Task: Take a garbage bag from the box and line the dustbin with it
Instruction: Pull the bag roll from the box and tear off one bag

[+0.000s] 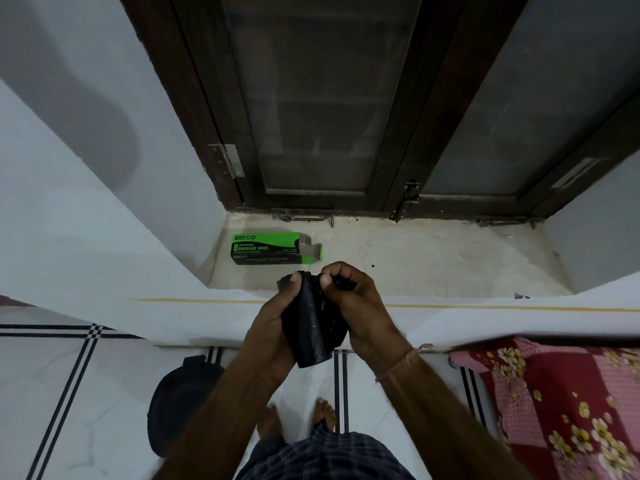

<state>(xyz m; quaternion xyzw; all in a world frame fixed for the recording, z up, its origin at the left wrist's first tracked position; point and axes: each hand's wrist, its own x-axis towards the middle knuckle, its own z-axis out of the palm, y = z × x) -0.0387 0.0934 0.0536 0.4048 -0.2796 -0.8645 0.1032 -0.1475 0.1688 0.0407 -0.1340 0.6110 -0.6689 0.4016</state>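
Observation:
A black roll of garbage bags hangs upright between both hands above the window sill's front edge. My left hand grips the roll from the left, thumb on its top. My right hand pinches the loose top edge of the roll with curled fingers. The green and black garbage bag box lies on its side on the stone window sill, its right end flap open. A dark round dustbin stands on the floor at the lower left, partly hidden behind my left forearm.
A dark wooden window frame with closed panes rises behind the sill. White walls flank the recess. A bed with a red floral cover is at the right. My bare feet stand on white floor tiles with black stripes.

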